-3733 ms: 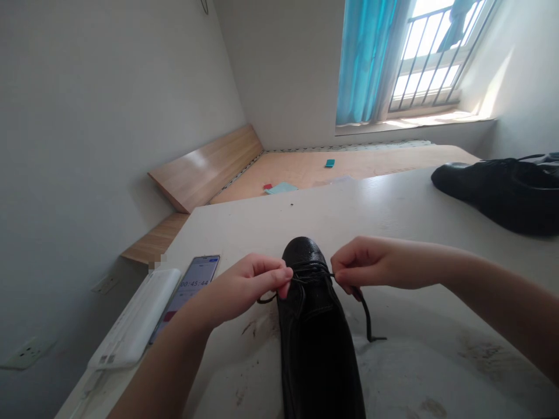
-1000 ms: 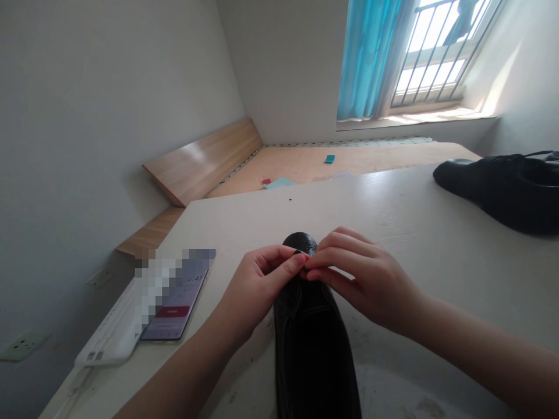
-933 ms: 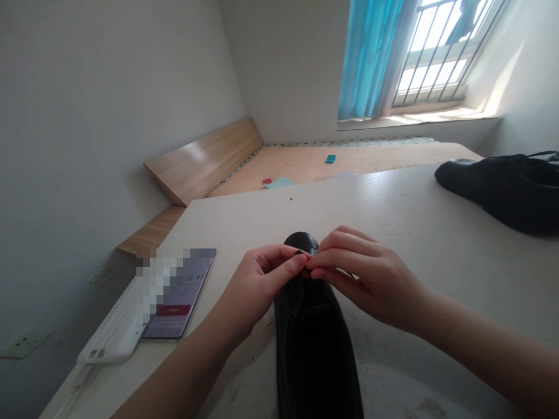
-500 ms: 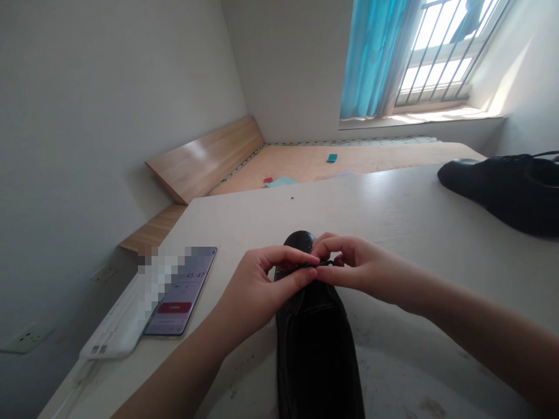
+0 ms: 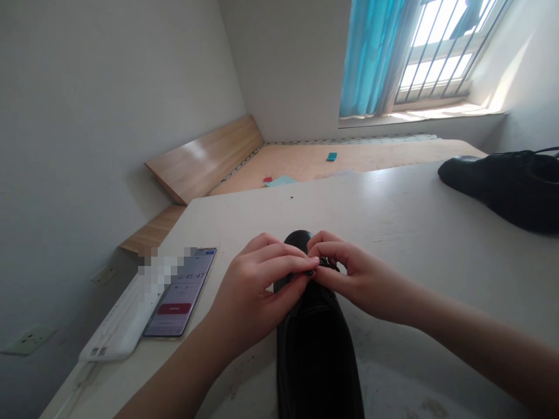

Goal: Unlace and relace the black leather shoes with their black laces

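Observation:
A black leather shoe (image 5: 317, 349) lies on the white table (image 5: 406, 209) with its toe pointing away from me. Both hands meet over its laces near the toe. My left hand (image 5: 257, 288) is closed, thumb and fingers pinching the black shoelace (image 5: 325, 265). My right hand (image 5: 349, 273) is closed too, its fingertips pinching the same lace right against the left hand's. Most of the lace is hidden under my fingers.
A phone (image 5: 181, 294) with a lit timer screen lies left of the shoe, beside a white oblong device (image 5: 116, 326) at the table's left edge. A second black shoe (image 5: 506, 183) rests at the far right. Beyond the table is a wooden bed frame (image 5: 305, 163).
The hands were apart, pulling the lace ends sideways; they have come together over the laces. In the last half second my left fingers folded over toward the right hand.

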`<act>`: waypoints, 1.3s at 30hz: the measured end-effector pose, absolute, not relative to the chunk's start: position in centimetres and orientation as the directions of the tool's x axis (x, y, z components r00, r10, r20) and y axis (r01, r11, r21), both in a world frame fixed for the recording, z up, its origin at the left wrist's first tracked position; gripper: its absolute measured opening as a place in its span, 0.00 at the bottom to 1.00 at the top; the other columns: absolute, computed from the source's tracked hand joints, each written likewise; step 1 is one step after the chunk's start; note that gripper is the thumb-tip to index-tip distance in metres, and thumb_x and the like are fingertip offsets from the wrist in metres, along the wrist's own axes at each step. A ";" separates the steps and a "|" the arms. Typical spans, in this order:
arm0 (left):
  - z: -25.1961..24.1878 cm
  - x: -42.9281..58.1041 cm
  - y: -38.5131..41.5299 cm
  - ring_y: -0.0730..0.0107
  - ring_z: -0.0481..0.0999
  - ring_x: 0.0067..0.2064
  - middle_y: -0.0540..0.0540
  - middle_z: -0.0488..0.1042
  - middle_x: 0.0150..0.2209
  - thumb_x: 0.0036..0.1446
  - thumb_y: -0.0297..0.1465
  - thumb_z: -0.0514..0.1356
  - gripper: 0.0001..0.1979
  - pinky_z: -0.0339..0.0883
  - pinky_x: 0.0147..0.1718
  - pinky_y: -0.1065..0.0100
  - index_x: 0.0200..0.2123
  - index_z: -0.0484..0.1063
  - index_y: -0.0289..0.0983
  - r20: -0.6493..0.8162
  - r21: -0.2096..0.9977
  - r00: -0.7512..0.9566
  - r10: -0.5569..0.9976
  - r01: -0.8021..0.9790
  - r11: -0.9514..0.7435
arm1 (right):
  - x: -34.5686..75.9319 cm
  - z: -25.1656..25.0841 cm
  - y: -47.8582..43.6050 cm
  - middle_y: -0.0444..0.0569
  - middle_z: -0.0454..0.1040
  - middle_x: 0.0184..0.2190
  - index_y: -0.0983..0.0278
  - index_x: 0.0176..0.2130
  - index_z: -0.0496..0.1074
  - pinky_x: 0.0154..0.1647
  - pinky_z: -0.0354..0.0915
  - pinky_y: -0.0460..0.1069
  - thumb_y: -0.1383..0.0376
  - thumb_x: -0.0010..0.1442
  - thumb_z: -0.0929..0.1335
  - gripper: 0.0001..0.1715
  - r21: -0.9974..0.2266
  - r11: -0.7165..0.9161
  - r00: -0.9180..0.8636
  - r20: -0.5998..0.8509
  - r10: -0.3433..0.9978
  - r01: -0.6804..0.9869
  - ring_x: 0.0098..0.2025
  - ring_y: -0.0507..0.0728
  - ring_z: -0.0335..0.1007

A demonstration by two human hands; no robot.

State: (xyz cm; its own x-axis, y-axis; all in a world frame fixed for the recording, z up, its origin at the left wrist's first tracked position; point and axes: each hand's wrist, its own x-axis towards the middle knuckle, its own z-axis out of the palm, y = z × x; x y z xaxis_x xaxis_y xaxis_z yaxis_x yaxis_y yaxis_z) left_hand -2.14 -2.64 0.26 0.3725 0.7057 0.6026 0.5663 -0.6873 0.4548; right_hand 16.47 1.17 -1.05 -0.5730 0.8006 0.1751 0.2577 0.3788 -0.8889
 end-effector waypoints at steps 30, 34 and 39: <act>0.4 -3.3 -2.4 0.71 0.65 0.35 0.49 0.69 0.32 0.58 0.19 0.63 0.10 0.62 0.34 0.69 0.37 0.77 0.40 0.675 0.251 0.505 0.538 0.529 -0.811 | 17.4 -0.9 1.5 0.47 0.66 0.39 0.64 0.32 0.72 0.47 0.57 0.53 0.52 0.59 0.70 0.17 -0.998 -0.025 -0.587 -0.056 0.808 0.060 0.43 0.56 0.61; 0.6 -3.5 -2.2 0.72 0.65 0.33 0.51 0.69 0.28 0.57 0.19 0.64 0.08 0.60 0.34 0.69 0.35 0.76 0.38 0.632 0.308 0.506 0.588 0.531 -0.789 | 17.5 -1.2 1.5 0.49 0.67 0.38 0.63 0.34 0.69 0.49 0.57 0.55 0.47 0.61 0.66 0.21 -0.991 0.032 -0.508 -0.040 0.860 0.132 0.44 0.59 0.61; 0.8 -3.5 -2.3 0.73 0.64 0.32 0.53 0.66 0.26 0.57 0.21 0.63 0.06 0.59 0.32 0.70 0.32 0.74 0.38 0.518 0.479 0.442 0.733 0.560 -0.676 | 18.0 -1.1 1.6 0.49 0.67 0.42 0.62 0.37 0.68 0.53 0.57 0.56 0.50 0.66 0.62 0.18 -0.990 0.066 -0.602 -0.025 0.798 0.128 0.48 0.59 0.61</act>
